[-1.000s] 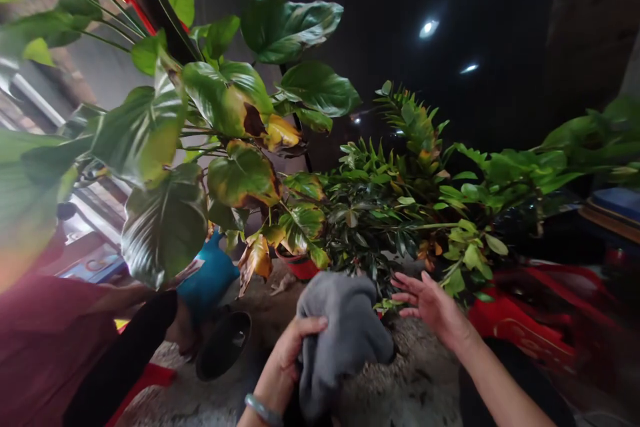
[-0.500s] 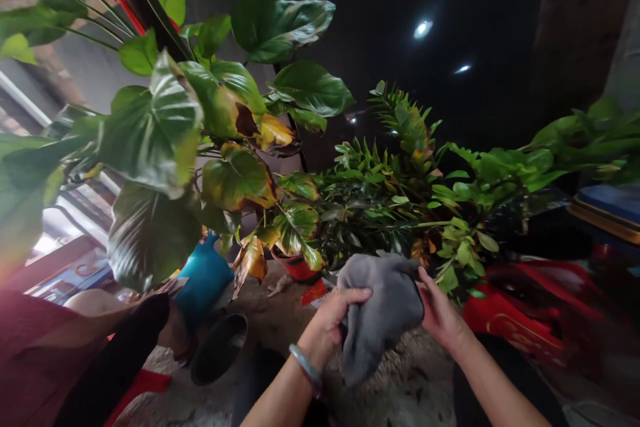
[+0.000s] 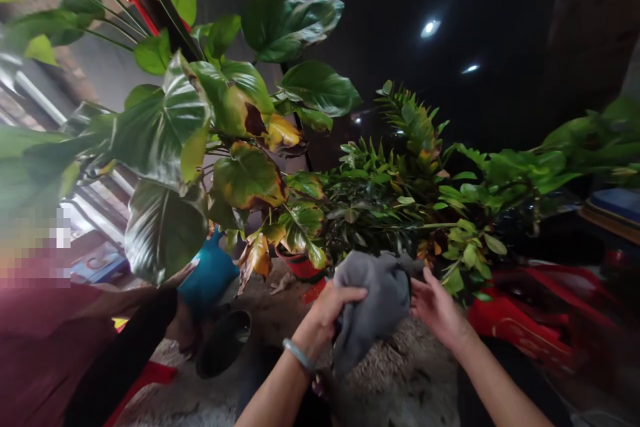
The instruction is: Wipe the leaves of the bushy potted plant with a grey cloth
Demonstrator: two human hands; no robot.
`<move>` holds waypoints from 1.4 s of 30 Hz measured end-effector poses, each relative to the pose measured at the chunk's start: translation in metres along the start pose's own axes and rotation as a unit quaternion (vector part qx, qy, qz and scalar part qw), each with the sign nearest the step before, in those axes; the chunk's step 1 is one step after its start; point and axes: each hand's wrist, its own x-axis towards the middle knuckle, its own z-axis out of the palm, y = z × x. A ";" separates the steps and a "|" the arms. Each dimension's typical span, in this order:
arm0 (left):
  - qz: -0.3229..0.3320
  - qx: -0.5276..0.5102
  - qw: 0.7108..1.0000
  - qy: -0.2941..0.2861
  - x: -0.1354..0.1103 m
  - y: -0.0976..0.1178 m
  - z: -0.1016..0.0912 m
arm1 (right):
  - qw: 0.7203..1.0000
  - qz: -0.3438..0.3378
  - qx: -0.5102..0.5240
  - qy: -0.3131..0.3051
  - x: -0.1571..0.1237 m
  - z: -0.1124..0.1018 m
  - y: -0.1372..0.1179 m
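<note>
A soft grey cloth point(image 3: 373, 307) hangs bunched up in front of me. My left hand point(image 3: 327, 313), with a pale bangle point(image 3: 299, 355) on its wrist, is closed on the cloth's left side, thumb lying across the front. My right hand point(image 3: 440, 310) is at the cloth's right edge with thumb and fingers apart. Its fingertips come up against the dark edge; whether they touch it I cannot tell. Just beyond the cloth stand leafy green potted plants point(image 3: 370, 207).
A large-leaved plant point(image 3: 167, 127) with browning leaves fills the left. Below it are a blue-teal container point(image 3: 207, 277) and a dark bucket point(image 3: 225, 345). Another person's maroon top point(image 3: 50, 347) shows at the lower left. A red bag point(image 3: 525, 320) lies on the right.
The thumb and fingers of my right hand have come away from the cloth's upper right edge and spread apart. The cloth and my left hand have shifted slightly left.
</note>
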 end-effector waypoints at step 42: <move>0.155 -0.204 0.953 0.164 -0.008 0.054 -0.004 | 0.996 -0.048 -0.008 0.070 0.000 0.004 0.003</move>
